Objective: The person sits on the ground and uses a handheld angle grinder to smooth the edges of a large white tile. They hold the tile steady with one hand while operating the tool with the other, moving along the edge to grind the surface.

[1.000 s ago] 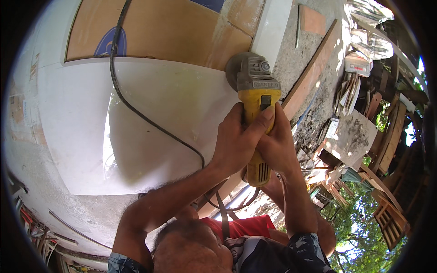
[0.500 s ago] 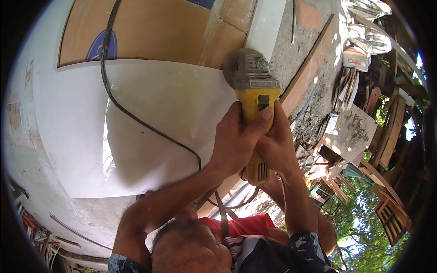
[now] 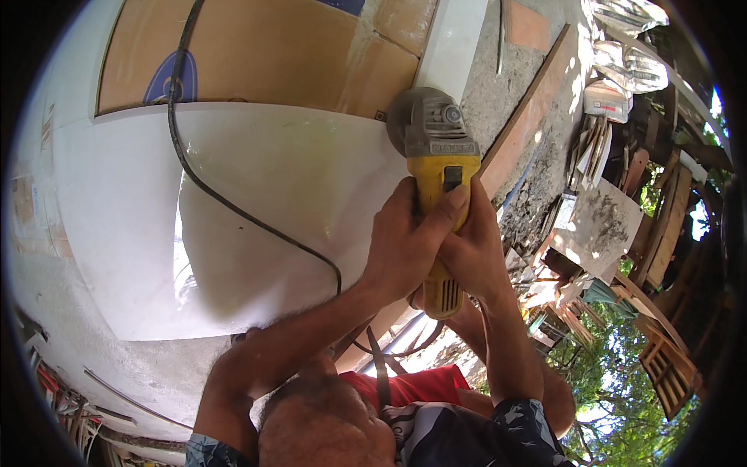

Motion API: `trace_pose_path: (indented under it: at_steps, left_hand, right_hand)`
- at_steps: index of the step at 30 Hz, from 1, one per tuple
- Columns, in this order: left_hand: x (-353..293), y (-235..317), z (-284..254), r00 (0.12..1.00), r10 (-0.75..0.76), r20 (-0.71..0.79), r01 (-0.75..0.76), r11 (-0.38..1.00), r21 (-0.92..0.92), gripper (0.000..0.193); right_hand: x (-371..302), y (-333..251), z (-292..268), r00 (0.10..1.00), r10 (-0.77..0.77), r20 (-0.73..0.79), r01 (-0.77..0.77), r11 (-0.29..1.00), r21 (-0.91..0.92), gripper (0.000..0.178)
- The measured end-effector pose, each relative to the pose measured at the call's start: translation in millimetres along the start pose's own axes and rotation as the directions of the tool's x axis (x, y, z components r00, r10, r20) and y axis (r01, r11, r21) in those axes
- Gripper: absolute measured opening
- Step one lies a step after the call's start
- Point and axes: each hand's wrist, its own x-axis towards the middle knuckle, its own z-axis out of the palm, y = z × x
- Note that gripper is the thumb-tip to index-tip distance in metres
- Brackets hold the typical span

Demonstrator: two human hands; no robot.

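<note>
A yellow and grey angle grinder (image 3: 443, 167) is held between my two hands, its geared head pointing away from me. My left hand (image 3: 401, 241) wraps the body from the left, with the thumb lying just below the black switch. From the right, my right hand (image 3: 476, 249) closes around the same body. The grinder's disc (image 3: 403, 123) overlaps the right edge of a glossy white sheet (image 3: 272, 202), near a cardboard piece (image 3: 249, 58). Whether the disc touches the sheet, I cannot tell.
A black cable (image 3: 226, 204) runs across the cardboard and sheet. To the right, a long wooden board (image 3: 525, 109) lies on the concrete. Beyond it are stacked wood scraps (image 3: 595, 156), a stained panel (image 3: 599, 226) and a slatted wooden piece (image 3: 669, 373).
The grinder and both hands have shifted slightly right and a little nearer to me. The cable has slid slightly left. Both hands keep their grip.
</note>
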Motion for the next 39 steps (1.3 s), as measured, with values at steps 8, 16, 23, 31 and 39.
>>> trace_pose_path:
  at_steps: [8,16,23,31,39]
  left_hand:
    - [-2.2,15.5,-7.7,0.999,-0.016,0.043,0.017,1.0,-0.021,0.057]
    - [-2.4,14.9,-4.4,0.996,-0.07,0.058,0.072,0.997,-0.021,0.057]
    - [-0.2,9.2,-2.5,0.996,-0.05,0.069,0.051,0.999,-0.01,0.057]
    - [7.9,-11.7,8.0,1.0,0.0,0.025,0.002,0.998,-0.064,0.061]
    - [1.6,4.0,6.3,0.997,-0.015,0.077,0.016,1.0,-0.003,0.056]
  right_hand:
    - [7.4,-5.2,4.6,0.999,-0.036,0.016,0.037,0.995,-0.089,0.05]
    - [5.6,-6.2,0.0,1.0,-0.007,0.011,0.008,0.997,-0.077,0.051]
    - [4.2,-2.8,-2.8,1.0,0.019,0.004,-0.019,0.998,-0.063,0.052]
    - [5.5,8.1,-12.2,1.0,0.001,-0.009,-0.001,0.999,-0.045,0.05]
    - [5.4,5.7,-11.2,0.998,-0.066,-0.013,0.065,0.996,-0.057,0.047]
